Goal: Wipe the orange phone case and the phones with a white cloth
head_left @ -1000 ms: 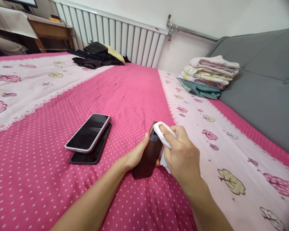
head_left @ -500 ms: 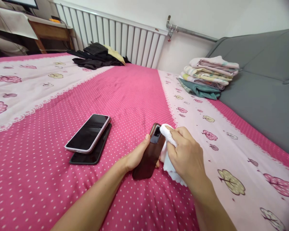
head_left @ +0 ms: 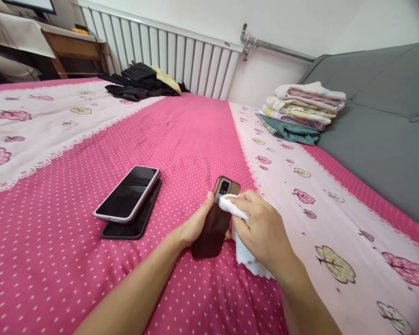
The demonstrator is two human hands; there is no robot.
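Observation:
My left hand (head_left: pixel 197 223) grips a smartphone in a brown case (head_left: pixel 211 232), its back and camera block facing me. The thumb lies along the phone's left edge, and most of the other fingers are hidden behind it. A white cloth (head_left: pixel 246 253) is bunched in my right hand (head_left: pixel 260 228), closed around it. The cloth's tip presses on the phone's back just below the camera block. To the left, a phone with a pale rim (head_left: pixel 127 193) rests on top of a black phone (head_left: pixel 139 228), both with dark screens facing up.
All this is on a bed with a pink dotted bedspread (head_left: pixel 181 135). Folded fabrics (head_left: pixel 300 111) are stacked by the grey headboard (head_left: pixel 380 111). Dark clothes (head_left: pixel 139 81) lie near the white radiator (head_left: pixel 160 46). At the far left stands a desk (head_left: pixel 73 49).
My right hand has moved the cloth down and left, from beside the camera block's right to just below it. The held phone has tilted slightly; the two phones on the bed have not moved.

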